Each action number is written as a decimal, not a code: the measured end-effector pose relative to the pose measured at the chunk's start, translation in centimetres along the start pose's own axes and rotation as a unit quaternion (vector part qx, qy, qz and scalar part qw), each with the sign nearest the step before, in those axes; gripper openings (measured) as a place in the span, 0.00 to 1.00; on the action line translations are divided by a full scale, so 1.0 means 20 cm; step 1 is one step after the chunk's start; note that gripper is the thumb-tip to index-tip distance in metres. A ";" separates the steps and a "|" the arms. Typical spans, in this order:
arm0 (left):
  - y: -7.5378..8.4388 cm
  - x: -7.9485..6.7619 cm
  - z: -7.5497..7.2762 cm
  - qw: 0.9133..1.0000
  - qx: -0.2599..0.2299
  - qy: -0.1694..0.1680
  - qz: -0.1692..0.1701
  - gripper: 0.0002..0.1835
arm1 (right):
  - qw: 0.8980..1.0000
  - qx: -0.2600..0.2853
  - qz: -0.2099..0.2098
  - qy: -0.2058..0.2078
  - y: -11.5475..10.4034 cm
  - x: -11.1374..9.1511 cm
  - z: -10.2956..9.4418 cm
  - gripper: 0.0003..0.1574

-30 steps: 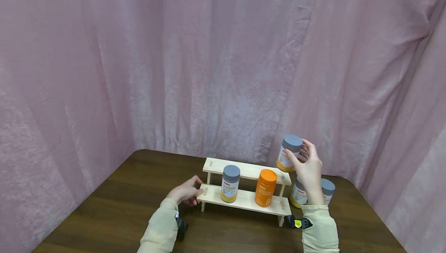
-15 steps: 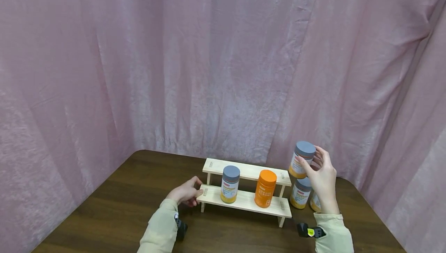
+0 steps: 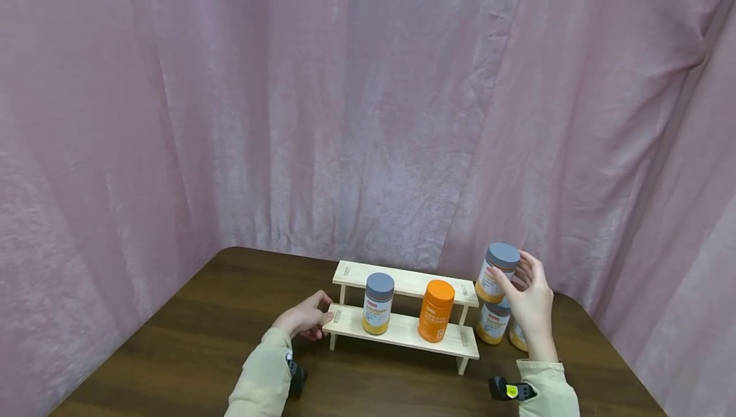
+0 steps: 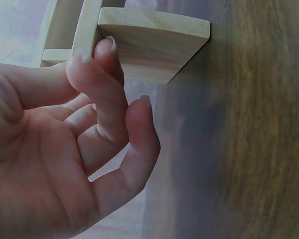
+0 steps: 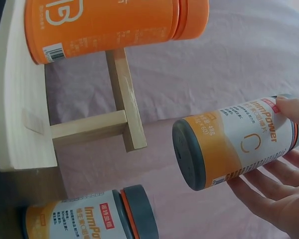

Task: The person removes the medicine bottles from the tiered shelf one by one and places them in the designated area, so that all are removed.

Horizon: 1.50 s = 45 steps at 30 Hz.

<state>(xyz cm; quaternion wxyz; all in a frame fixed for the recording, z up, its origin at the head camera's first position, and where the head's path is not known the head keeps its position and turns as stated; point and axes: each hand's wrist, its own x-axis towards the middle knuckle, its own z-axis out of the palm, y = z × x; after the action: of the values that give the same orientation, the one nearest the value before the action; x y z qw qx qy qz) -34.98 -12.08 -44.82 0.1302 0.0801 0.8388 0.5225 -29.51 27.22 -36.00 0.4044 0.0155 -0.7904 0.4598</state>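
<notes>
A two-tier wooden display shelf [image 3: 402,333] stands on the table, and my left hand [image 3: 306,317] pinches the left end of its lower board between thumb and fingers. In the left wrist view the fingertips [image 4: 105,47] lie against the board's edge. My right hand [image 3: 530,302] grips a supplement jar [image 5: 239,142] with a grey lid, white label and yellow base, held upright off the table beyond the shelf's right end. Just below it is a second grey-lidded jar [image 3: 492,324], partly covered by the held one; whether they touch I cannot tell.
On the lower board stand a grey-lidded jar [image 3: 377,304] at left and an orange jar [image 3: 436,311] toward the right. Another jar [image 3: 517,337] on the dark wooden table [image 3: 368,385] is mostly hidden behind my right hand. Pink curtains [image 3: 368,110] hang behind.
My right hand has carried its jar rightward from above the upper board's right end to over the jars on the table, then slightly lower. The left hand stays at the shelf's end.
</notes>
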 end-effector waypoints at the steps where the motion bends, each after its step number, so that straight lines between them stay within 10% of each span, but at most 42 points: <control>1: 0.00 0.00 0.00 1.000 0.000 0.000 0.001 0.13 | 1.000 0.001 -0.001 -0.001 0.00 0.00 -0.01 0.39; 19: 0.00 0.00 0.00 1.000 -0.010 0.003 -0.008 0.13 | 0.998 -0.014 0.033 -0.043 0.05 0.02 -0.19 0.40; 45: 0.00 0.01 -0.01 1.000 -0.007 -0.006 -0.011 0.14 | 0.988 -0.023 0.137 0.062 0.22 0.05 -0.46 0.40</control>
<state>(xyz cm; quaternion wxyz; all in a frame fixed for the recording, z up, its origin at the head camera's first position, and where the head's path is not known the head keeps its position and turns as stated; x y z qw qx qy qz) -35.22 -12.20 -44.81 0.1411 0.0733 0.8350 0.5269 -26.14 36.85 -36.19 0.3865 -0.1309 -0.7689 0.4923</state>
